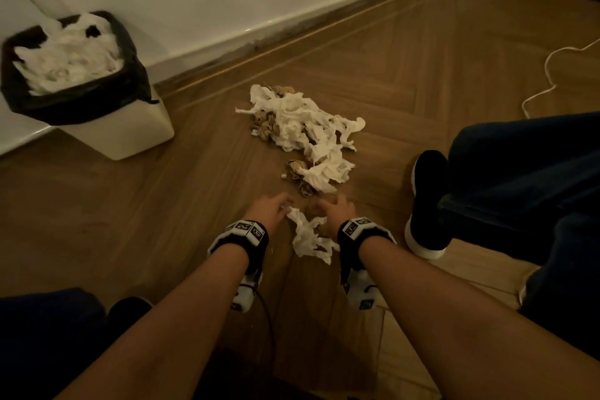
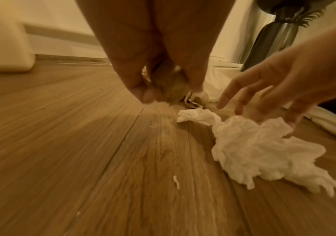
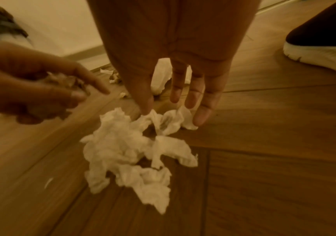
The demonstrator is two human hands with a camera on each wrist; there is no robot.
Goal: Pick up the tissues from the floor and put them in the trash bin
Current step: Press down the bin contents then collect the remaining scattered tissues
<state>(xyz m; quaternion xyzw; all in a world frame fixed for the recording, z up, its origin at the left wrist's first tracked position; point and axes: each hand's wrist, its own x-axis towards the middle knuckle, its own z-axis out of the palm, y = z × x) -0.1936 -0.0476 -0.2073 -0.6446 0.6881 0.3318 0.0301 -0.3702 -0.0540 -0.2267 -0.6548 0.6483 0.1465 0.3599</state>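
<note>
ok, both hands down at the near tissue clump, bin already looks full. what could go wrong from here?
1. The trash bin is heaped to the rim with white tissue; more may spill out.
2. The left hand already grips a brown wad, so grabbing more could drop it.
3. The right hand has its straight fingers only at the edge of the white tissue; a loose, trailing clump could tear or shed scraps.

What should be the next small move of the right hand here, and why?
Probably the right hand should lower and close round the crumpled white tissue on the wooden floor. Its straight fingers hang just over the tissue's far edge and hold nothing, while the left hand already grips a crumpled brown paper wad.
</note>
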